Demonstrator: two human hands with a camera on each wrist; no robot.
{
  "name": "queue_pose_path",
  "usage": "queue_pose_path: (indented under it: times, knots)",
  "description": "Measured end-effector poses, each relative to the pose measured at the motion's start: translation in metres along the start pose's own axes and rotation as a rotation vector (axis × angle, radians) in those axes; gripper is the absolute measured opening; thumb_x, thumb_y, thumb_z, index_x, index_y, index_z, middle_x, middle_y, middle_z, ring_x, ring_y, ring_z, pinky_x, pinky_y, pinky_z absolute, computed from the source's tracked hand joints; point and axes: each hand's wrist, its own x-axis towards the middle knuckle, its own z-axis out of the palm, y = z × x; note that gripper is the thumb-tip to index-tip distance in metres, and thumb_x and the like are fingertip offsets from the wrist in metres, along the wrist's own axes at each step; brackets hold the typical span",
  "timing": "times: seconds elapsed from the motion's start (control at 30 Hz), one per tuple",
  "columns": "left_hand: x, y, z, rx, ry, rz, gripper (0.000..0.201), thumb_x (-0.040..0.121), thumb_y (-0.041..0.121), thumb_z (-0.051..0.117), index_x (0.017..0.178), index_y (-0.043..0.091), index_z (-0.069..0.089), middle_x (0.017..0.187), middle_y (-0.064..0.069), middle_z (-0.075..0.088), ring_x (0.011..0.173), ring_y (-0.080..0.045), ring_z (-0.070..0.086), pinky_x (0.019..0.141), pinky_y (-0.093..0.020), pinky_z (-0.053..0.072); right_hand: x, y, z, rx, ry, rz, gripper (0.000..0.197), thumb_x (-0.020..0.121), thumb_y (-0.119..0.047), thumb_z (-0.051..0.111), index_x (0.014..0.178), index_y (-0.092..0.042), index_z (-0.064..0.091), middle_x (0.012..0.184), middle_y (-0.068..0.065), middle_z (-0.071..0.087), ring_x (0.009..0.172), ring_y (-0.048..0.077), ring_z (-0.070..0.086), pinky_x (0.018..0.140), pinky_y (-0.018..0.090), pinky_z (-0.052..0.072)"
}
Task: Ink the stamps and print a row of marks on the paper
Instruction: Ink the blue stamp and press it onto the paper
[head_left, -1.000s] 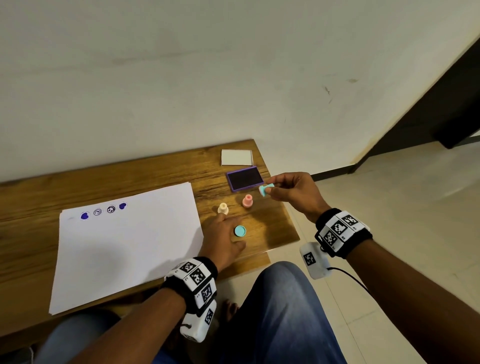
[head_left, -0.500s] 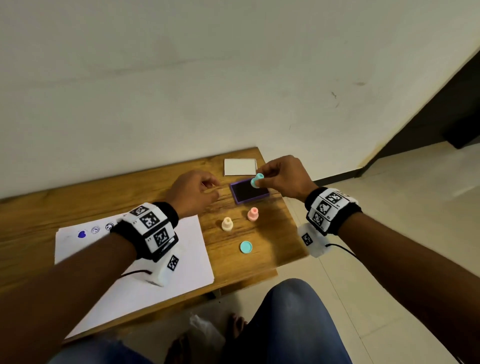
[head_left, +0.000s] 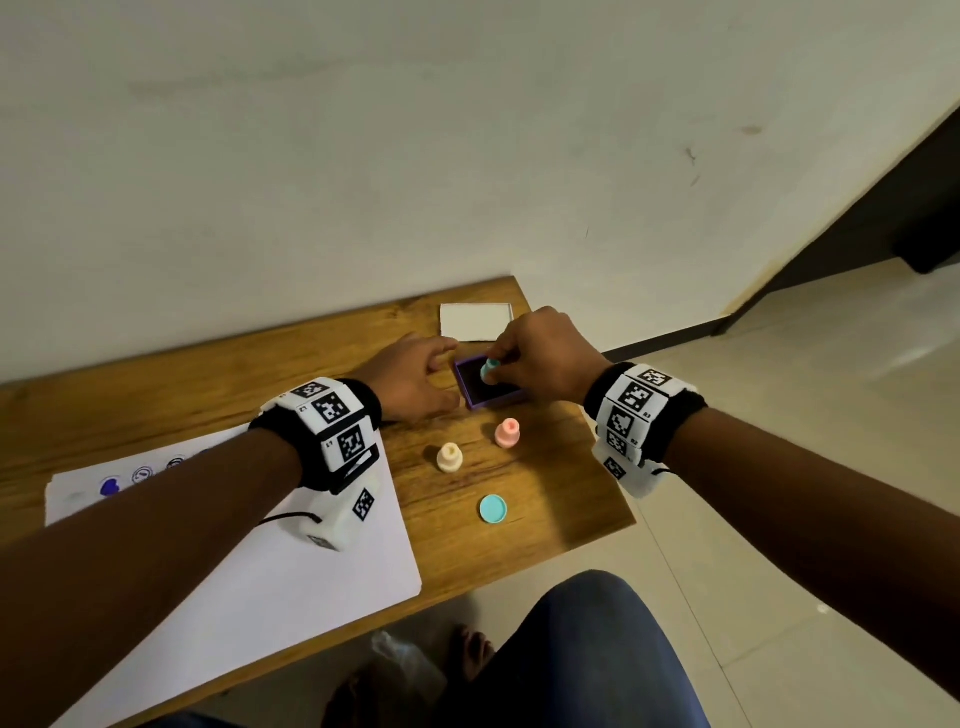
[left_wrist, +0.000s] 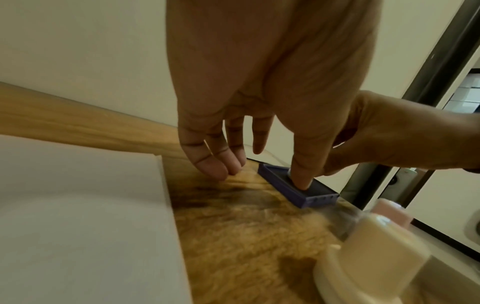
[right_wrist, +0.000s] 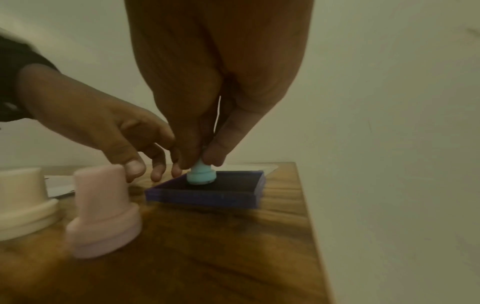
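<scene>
Against a pale wall, the wooden tabletop (head_left: 545, 483) carries a purple ink pad (head_left: 485, 387) near its far right corner. On that pad stands the teal stamp (right_wrist: 200, 174), its neck pinched from above by the right hand (head_left: 540, 358). Just left of the pad, the left hand (head_left: 410, 376) hovers with fingers loosely spread, holding nothing. Nearer lie a pink stamp (head_left: 507, 433), a cream stamp (head_left: 449, 457) and a teal cap (head_left: 492, 508), with the marked paper (head_left: 291, 582) to the left.

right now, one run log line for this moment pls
step: inking | right hand: pinches teal stamp on ink pad | left hand: open beside pad | paper: marks started
</scene>
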Motion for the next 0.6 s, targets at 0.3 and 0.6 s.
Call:
queue_pose_path:
  times: [0.3, 0.6]
  knots:
    - [0.013, 0.009, 0.007, 0.122, 0.011, 0.022, 0.071, 0.068, 0.047, 0.082, 0.132, 0.030, 0.058, 0.132, -0.003, 0.047, 0.120, -0.023, 0.051, 0.100, -0.037, 0.046, 0.003, -0.006, -0.006, -0.192, -0.103, -0.078, 0.025, 0.090, -0.030, 0.067, 0.101, -0.011, 0.079, 0.096, 0.011, 0.075, 0.087, 0.028, 0.063, 0.067, 0.030, 0.038]
    - [0.010, 0.011, 0.008, 0.180, 0.008, -0.009, 0.083, 0.064, 0.054, 0.082, 0.138, 0.030, 0.052, 0.140, -0.002, 0.040, 0.129, -0.024, 0.043, 0.104, -0.039, 0.043, 0.017, -0.012, -0.023, -0.141, -0.214, -0.040, 0.019, 0.082, -0.027, 0.077, 0.095, -0.013, 0.081, 0.090, 0.004, 0.075, 0.074, 0.015, 0.054, 0.058, 0.023, 0.034]
